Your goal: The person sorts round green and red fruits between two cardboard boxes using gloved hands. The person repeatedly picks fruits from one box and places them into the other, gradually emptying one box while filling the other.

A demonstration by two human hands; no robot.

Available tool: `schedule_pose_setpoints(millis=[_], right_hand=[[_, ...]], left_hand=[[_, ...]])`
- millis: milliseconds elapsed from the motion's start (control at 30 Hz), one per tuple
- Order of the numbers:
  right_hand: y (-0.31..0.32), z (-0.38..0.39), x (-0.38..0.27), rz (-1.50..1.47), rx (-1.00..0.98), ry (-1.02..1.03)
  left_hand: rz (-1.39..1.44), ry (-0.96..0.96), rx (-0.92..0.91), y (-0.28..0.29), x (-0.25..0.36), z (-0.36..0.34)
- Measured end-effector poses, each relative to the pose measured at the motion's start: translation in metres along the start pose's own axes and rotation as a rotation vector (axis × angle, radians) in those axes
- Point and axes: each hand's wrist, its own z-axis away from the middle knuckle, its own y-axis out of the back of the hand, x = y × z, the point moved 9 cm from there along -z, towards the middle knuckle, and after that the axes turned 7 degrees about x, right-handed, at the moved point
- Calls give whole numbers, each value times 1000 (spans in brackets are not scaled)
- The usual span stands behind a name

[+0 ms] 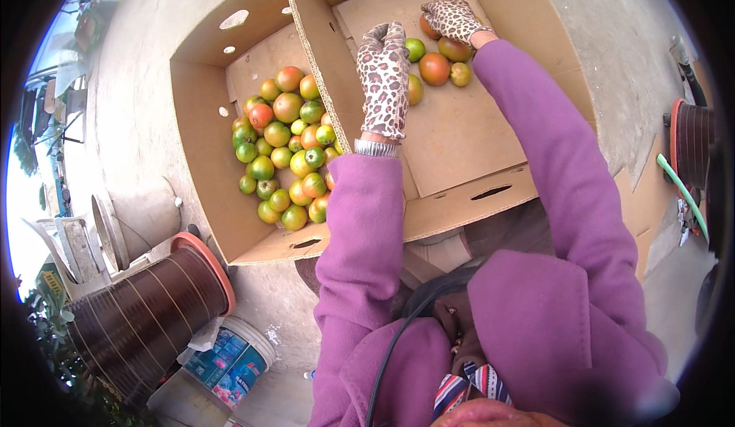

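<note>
Both my hands wear leopard-print gloves and are inside the right-hand cardboard box (pixel 459 151). My left hand (pixel 384 75) is above its left side, fingers curled together; whatever they hold, if anything, is hidden. A green tomato (pixel 415 50) lies just right of those fingers, and a yellow-green tomato (pixel 414 89) shows partly behind the hand. Farther right, my right hand (pixel 453 21) has its fingers bent around a reddish tomato (pixel 429 27), partly covered by the glove. Below it sit an orange-red tomato (pixel 435 69), a small yellowish tomato (pixel 460 75) and a greenish-orange tomato (pixel 455 49).
A left-hand cardboard box (pixel 200 159) adjoins mine, with a pile of green-to-red tomatoes (pixel 287 108) in it. Upright walls with cut holes surround both boxes. A brown ribbed pot (pixel 145 312), a blue-labelled bucket (pixel 230 362) and a whitish bucket (pixel 142 216) lie at left.
</note>
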Motion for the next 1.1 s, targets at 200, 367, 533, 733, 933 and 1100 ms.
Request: schedule_pose_setpoints(millis=[200,367,533,733,933,1100], right_hand=[[-7,8,-7,-157,9,41],[33,25,-19,-219,254,136],[136,123,-100,-510,333,196],[155,171,-131,-405,588,202],[114,147,-105,-204,411,283],[94,142,-112,-163,287,252]], left_hand=[[-37,-17,5,-5,-11,-8],[-95,-72,2,1,-12,-12],[-122,-71,21,-4,-4,-7],[97,-166,157,19,-6,-20],[182,-258,138,16,25,-11],[279,-481,409,104,46,-10]])
